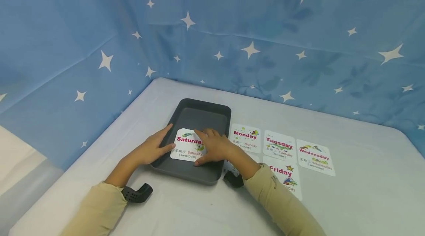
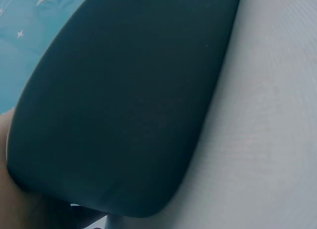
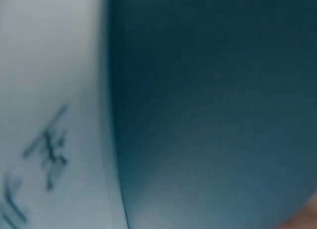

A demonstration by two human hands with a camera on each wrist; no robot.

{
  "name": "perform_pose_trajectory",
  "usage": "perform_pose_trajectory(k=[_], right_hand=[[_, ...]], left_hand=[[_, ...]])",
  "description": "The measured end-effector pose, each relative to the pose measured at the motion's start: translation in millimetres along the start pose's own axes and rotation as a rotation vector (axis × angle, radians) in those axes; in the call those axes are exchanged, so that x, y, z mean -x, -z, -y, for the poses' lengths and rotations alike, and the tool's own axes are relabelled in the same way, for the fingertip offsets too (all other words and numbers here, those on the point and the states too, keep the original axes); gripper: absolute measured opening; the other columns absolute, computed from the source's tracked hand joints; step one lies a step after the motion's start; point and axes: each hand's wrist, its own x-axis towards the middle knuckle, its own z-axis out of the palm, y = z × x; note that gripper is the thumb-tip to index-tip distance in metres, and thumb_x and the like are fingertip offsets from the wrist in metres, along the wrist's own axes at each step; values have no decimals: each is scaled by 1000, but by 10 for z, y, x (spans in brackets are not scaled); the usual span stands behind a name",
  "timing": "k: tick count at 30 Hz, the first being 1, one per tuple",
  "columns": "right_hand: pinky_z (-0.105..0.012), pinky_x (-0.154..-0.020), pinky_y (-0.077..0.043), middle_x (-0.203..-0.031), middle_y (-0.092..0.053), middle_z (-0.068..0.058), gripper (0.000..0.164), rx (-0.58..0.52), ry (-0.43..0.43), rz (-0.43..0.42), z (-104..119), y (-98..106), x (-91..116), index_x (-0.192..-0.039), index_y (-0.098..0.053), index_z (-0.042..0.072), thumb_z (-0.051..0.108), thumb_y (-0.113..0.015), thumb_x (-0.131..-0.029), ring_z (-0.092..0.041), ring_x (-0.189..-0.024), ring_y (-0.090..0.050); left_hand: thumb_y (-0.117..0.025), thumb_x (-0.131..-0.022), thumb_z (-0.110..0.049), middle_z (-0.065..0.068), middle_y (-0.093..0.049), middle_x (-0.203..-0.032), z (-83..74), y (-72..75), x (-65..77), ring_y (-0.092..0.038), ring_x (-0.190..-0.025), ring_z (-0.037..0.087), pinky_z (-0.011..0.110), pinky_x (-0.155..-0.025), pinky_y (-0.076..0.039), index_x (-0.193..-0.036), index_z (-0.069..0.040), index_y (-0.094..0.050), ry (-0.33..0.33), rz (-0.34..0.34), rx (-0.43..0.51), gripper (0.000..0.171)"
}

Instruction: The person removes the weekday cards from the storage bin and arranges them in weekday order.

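Observation:
A white "Saturday" flash card [image 1: 186, 147] lies over the dark grey tray [image 1: 202, 114], lettering facing up. My right hand [image 1: 214, 147] holds the card on its right side, index finger by the top edge and thumb by the bottom corner. My left hand [image 1: 151, 149] grips the tray's left rim. Its thumb reaches inside to the card's left edge; some of its fingers are hidden. Whether the card touches the tray floor cannot be told. In the left wrist view, the tray's dark wall [image 2: 124, 100] fills most of the picture. The right wrist view is blurred.
Right of the tray lie the Monday card [image 1: 245, 138], Tuesday card [image 1: 279, 145], Wednesday card [image 1: 315, 156] and Friday card [image 1: 283, 179]. Another card [image 1: 252, 156] is mostly under my right arm. A blue star-patterned curtain [image 1: 212, 40] borders the white table [image 1: 358, 199] behind and at left.

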Motion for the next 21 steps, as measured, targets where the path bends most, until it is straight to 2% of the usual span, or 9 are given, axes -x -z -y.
perform_pose_trajectory(k=[5,9,21], right_hand=[[-52,-97,-37,-138,-32,-12,99,12,15,-37,-19,-15,10,-146,-21,20,57,-71,-68,-30,-123,-38],[-51,-98,-35,-140,-30,-12,96,22,22,-68,-7,-10,19,-145,-24,21,57,-70,-68,-29,-125,-36],[-49,-100,-32,-142,-29,-12,93,46,11,-64,-4,-57,50,-144,-28,24,60,-68,-69,-31,-127,-35]], left_hand=[[-50,-93,-32,25,-19,-148,-25,36,-23,-20,-135,43,57,-108,-20,-145,1,-13,7,7,-5,72],[-50,-93,-32,25,-19,-148,-33,61,-30,-20,-135,44,57,-108,-20,-145,1,-13,15,2,-11,72],[-48,-93,-35,27,-18,-148,-11,2,-11,-19,-134,46,60,-106,-20,-146,-1,-12,45,18,-4,72]])
